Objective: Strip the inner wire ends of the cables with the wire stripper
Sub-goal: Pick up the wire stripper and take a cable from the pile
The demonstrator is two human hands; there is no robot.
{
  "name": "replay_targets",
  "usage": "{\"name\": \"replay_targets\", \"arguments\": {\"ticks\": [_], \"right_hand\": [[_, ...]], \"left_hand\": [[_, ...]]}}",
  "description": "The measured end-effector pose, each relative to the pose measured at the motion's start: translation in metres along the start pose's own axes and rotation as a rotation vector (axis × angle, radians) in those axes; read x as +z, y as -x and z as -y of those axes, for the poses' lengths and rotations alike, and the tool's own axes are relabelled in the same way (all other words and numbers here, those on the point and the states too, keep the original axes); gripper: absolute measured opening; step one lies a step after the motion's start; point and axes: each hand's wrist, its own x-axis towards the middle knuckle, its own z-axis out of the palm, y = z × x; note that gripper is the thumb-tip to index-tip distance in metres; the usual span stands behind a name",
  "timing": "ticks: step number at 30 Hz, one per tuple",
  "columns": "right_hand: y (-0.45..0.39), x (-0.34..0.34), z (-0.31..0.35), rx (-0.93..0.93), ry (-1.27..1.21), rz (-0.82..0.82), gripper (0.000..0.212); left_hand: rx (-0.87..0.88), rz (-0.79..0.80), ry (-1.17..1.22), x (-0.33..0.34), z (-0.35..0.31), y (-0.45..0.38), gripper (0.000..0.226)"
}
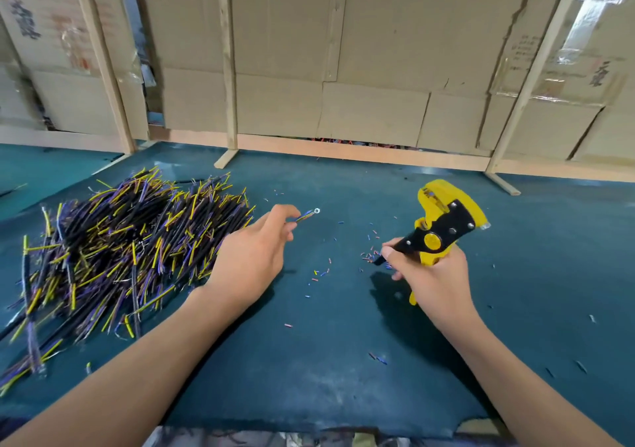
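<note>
yellow and black wire stripper (443,230), black cables (113,250) with yellow and purple ends, teal table (309,360), tan cardboard wall (371,51)

A teal mat (309,360) is spread out below. Cardboard panels (360,51) are propped behind the mat, braced by wooden slats (228,68).

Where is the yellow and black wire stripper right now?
In the head view, the yellow and black wire stripper is gripped in the right hand, above the teal table mat, right of centre.

Open green mat (309,360) between the hands; cable pile (120,250) crowding the left, cardboard wall (343,51) behind.
</note>
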Motion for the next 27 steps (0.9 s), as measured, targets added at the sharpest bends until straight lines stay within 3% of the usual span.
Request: {"name": "replay_targets", "arguments": {"ticks": [4,8,15,21,24,27], "right_hand": [[-0.004,0.000,-0.004,-0.060,-0.031,0.020,0.016],[-0.002,0.003,-0.004,-0.085,-0.096,0.058,0.026],[-0.008,0.006,-0.011,-0.151,-0.045,0.071,0.015],[-0.005,0.027,0.000,-0.155,-0.204,0.059,0.009],[-0.013,0.050,0.023,-0.096,-0.331,0.138,0.006],[-0.031,0.073,0.037,0.097,-0.452,0.324,0.025]], "left_hand": [[0.069,0.056,0.066,0.001,0.001,0.003,0.017],[0.017,0.022,0.144,0.006,0.005,0.003,0.016],[-0.093,0.024,0.232,0.010,0.012,0.001,0.009],[-0.109,0.014,0.304,0.013,0.017,0.001,0.005],[-0.096,0.025,0.360,0.012,0.018,0.001,0.008],[-0.154,0.024,0.467,0.009,0.016,0.000,0.012]]}}
